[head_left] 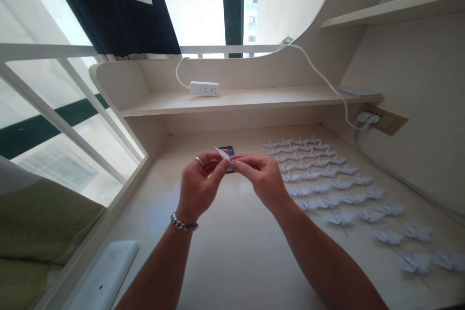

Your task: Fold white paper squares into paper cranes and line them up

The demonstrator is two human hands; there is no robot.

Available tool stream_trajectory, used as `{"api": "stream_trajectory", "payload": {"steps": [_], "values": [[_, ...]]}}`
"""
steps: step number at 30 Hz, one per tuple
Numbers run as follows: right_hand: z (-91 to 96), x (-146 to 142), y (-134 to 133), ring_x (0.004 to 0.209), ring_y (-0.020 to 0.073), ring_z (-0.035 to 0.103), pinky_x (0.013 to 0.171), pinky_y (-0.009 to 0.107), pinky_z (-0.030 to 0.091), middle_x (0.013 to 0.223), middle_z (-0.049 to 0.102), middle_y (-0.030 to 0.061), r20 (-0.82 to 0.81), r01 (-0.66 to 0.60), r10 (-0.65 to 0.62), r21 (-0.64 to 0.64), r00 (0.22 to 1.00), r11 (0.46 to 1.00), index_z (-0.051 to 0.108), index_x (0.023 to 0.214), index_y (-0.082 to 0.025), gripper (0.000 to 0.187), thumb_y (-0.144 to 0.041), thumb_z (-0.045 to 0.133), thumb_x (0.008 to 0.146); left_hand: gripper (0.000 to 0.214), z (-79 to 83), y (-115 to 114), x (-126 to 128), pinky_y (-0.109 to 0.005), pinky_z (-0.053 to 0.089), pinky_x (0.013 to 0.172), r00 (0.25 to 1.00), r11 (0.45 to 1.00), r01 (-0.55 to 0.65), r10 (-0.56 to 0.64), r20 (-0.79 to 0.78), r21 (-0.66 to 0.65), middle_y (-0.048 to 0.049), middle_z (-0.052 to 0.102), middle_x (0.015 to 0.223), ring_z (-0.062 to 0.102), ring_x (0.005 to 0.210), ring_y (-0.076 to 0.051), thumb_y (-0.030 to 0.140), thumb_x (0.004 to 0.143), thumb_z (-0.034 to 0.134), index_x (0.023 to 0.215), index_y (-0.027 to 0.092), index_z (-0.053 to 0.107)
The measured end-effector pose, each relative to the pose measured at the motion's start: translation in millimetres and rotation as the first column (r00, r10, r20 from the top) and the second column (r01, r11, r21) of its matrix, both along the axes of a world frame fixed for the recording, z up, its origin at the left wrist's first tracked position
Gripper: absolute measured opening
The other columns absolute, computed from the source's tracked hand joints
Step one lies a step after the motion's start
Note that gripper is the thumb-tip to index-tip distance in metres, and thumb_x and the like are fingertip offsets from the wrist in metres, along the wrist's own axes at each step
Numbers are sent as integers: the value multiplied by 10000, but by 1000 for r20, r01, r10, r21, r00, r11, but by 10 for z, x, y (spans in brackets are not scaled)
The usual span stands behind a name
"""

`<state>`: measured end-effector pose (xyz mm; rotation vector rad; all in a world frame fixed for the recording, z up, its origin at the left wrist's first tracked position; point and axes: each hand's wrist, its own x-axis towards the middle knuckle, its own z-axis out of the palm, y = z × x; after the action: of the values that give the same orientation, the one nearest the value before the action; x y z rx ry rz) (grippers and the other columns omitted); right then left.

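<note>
A small piece of folded white paper (223,153) is held up above the desk between my two hands. My left hand (201,181) is closed, pinching it between thumb and fingers, with a ring on one finger and a chain bracelet at the wrist. From the right, my right hand (262,174) is closed too, its thumb and fingertips pinching the paper's near end. Behind the hands a phone (228,150) lies on the desk, partly hidden. Rows of folded white paper cranes (319,162) stand on the desk to the right of my right hand.
Pale sheets of paper (160,210) lie left of my left wrist. A white flat box (105,271) rests at the near left. On the low shelf (250,98) is a power strip (205,88). A white cable (319,70) runs to a wall socket (385,118) at right.
</note>
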<state>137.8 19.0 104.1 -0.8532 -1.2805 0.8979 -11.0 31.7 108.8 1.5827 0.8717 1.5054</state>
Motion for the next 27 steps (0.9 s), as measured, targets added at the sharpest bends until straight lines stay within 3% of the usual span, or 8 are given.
{"api": "stream_trajectory", "payload": {"steps": [3, 6, 10, 13, 20, 23, 27], "values": [[-51, -18, -14, 783, 197, 716, 720, 317, 583, 873, 755, 83, 124, 102, -110, 70, 986, 992, 744, 915, -164, 189, -316, 643, 869, 226, -18, 2, -20, -338, 603, 817, 998, 998, -26, 29, -62, 54, -104, 749, 1018, 723, 885, -214, 283, 805, 724, 986, 150, 700], [-98, -47, -29, 733, 179, 705, 686, 290, 557, 827, 737, 69, 322, 226, -301, 249, 897, 942, 696, 958, -174, 177, -283, 561, 926, 212, -34, 6, -30, -334, 606, 822, 990, 990, -74, 87, -113, 116, -112, 737, 1077, 724, 900, -214, 274, 815, 705, 992, 158, 699], [-143, -63, -13, 791, 196, 710, 724, 303, 548, 907, 745, 99, 453, 229, -448, 459, 771, 858, 653, 1043, -168, 196, -208, 482, 957, 183, -54, 16, -28, -344, 599, 862, 951, 961, -137, 196, -238, 242, -114, 732, 1087, 724, 917, -219, 245, 803, 694, 968, 166, 699], [-163, -53, 5, 885, 228, 711, 776, 335, 553, 1008, 745, 129, 485, 207, -494, 530, 722, 822, 648, 1096, -158, 229, -177, 476, 947, 157, -46, 19, -24, -339, 597, 860, 917, 932, -134, 246, -315, 337, -105, 731, 1084, 720, 922, -215, 218, 793, 686, 946, 182, 700], [-127, -31, -9, 783, 183, 708, 719, 282, 568, 901, 746, 50, 418, 245, -414, 401, 809, 883, 687, 980, -202, 191, -140, 552, 860, 94, 17, -32, -3, -356, 576, 875, 862, 882, -100, 308, -402, 461, -98, 737, 1037, 705, 937, -222, 210, 784, 699, 877, 202, 705], [-98, -12, -13, 728, 174, 698, 679, 277, 566, 848, 739, 42, 377, 273, -395, 337, 838, 901, 696, 938, -201, 159, -167, 559, 865, 120, 0, -46, 21, -370, 571, 901, 914, 936, -47, 180, -362, 348, -118, 719, 1102, 699, 983, -236, 232, 785, 716, 897, 192, 704], [-63, 37, -6, 749, 172, 711, 716, 284, 582, 856, 739, 40, 289, 280, -364, 294, 885, 914, 693, 954, -209, 138, -208, 578, 877, 198, -10, -5, 0, -367, 590, 877, 995, 993, 49, -39, -93, 110, -137, 707, 1145, 713, 981, -234, 267, 811, 712, 976, 161, 679]]}}
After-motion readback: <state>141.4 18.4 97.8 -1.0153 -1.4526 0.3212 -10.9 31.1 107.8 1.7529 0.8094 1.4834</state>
